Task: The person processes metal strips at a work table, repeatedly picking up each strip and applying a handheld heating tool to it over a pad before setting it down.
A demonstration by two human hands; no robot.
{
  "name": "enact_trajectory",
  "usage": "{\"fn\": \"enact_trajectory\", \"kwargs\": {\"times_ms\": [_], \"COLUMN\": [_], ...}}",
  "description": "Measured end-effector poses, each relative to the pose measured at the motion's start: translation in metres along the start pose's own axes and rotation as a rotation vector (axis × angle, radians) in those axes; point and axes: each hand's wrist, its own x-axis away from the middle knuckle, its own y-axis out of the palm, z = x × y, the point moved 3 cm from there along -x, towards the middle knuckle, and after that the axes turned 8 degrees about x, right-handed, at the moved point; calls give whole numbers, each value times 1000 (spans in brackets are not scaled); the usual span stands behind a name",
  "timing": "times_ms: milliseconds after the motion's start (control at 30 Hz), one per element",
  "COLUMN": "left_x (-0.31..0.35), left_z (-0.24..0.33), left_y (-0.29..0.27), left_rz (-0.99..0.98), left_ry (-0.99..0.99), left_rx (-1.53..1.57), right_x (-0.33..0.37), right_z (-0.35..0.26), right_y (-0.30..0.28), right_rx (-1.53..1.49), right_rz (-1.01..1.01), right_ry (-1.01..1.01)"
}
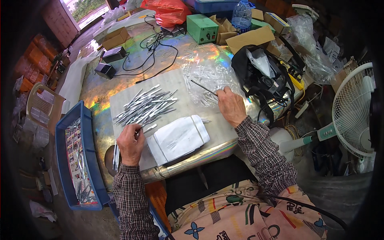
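Observation:
My left hand (131, 145) is closed at the near edge of a pile of slim silvery metal pieces (146, 105). One such piece (150, 128) sticks out from its fingertips. More slim pieces (116, 157) lie beside that hand, by a dark round patch at the table's edge. My right hand (231, 106) grips a thin dark rod (203, 87) that points left over a clear plastic bag (208, 72) with pale slender pieces in it. Between both hands lies a white padded block (180, 139) with bands around it and grey smudges on top. A few thin tips show behind it.
A blue tray (98, 176) of metal pieces stands at the left. Black cables (154, 50), a green box with knobs (202, 29) and a red bag (168, 12) are at the back. To the right are a black bag (262, 76) and a white fan (354, 112).

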Motion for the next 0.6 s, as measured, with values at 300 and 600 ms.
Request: {"fn": "enact_trajectory", "kwargs": {"times_ms": [300, 600], "left_x": [0, 27], "left_z": [61, 75], "left_y": [-27, -3], "left_rz": [212, 195], "left_ry": [83, -91], "left_rx": [116, 491], "right_x": [-6, 3], "right_z": [-2, 1], "right_y": [8, 2], "right_rx": [57, 76], "right_rz": [22, 70], "right_ry": [13, -37]}}
